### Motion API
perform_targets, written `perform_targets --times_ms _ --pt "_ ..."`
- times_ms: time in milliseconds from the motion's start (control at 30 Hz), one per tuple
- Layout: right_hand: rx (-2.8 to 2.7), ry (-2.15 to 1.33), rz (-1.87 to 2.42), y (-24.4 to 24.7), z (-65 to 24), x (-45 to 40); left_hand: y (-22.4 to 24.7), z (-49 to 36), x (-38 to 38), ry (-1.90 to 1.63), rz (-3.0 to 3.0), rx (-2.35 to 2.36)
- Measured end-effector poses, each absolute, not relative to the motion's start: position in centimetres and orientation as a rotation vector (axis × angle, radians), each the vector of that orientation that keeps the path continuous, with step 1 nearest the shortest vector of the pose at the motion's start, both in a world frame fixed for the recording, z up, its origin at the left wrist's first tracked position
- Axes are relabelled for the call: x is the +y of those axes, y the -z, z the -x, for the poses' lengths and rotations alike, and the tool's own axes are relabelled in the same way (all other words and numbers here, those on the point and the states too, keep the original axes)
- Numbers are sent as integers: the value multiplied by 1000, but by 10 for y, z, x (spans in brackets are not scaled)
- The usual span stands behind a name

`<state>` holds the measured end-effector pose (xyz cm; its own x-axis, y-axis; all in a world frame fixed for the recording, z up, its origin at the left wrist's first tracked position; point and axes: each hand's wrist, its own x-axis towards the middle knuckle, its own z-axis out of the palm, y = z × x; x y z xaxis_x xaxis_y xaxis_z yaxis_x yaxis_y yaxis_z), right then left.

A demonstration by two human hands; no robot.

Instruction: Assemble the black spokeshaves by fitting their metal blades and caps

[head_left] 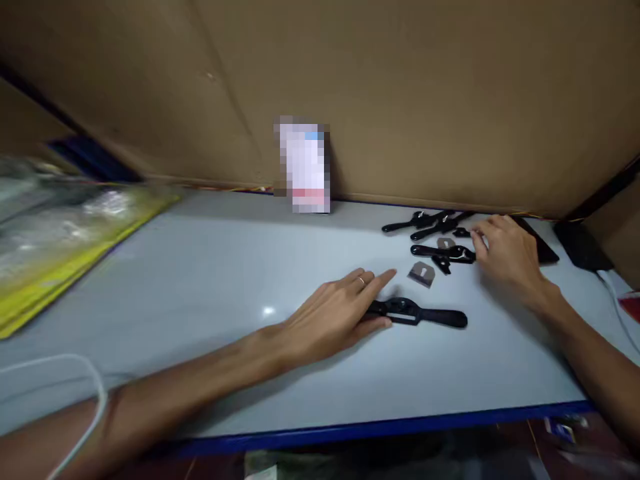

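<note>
My left hand (350, 307), with a ring on one finger, grips the left handle of a black spokeshave (443, 317) lying low over the table; its index finger sticks out. The palm and fingers hide that handle. My right hand (510, 250) is over the parts at the right, fingers bent, thumb and index apart. A small black cap piece (461, 232) lies at its fingertips; whether they touch cannot be made out. Beside it is another black spokeshave (430, 251). A flat grey slotted blade (423, 273) and a small black clamp piece (442, 265) lie between the hands.
Two more spokeshaves (400, 227) lie behind, near the cardboard wall (425, 100). A blurred-out upright panel (307, 167) leans there. Plastic-wrapped yellow packaging (90, 260) is at left. A black device (583, 247) with a white cable sits at right. A white cable (100, 393) crosses my left forearm.
</note>
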<state>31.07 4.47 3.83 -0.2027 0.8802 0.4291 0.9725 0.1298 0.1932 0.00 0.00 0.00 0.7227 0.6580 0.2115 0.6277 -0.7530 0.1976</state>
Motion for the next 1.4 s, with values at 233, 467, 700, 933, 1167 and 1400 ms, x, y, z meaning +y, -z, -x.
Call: perform_targets --times_ms 233,467,700,933,1167,1400 --pt "-2129 510 2047 -33 -336 63 -2 7 9 -453 -2881 1172" --pt "-2093 370 2317 -52 -360 67 -28 15 23 -60 -2926 1350" --pt "-2278 -32 2343 -48 -388 76 -18 19 27 -145 -2792 1273" --pt "-2286 -159 2138 -41 -379 77 -3 13 16 -490 -2627 1277" --pt "-2183 23 1826 -37 -357 75 -9 4 10 -699 -2409 826" --pt "-2392 73 1507 -6 -332 82 -4 2 10 -579 -2593 706"
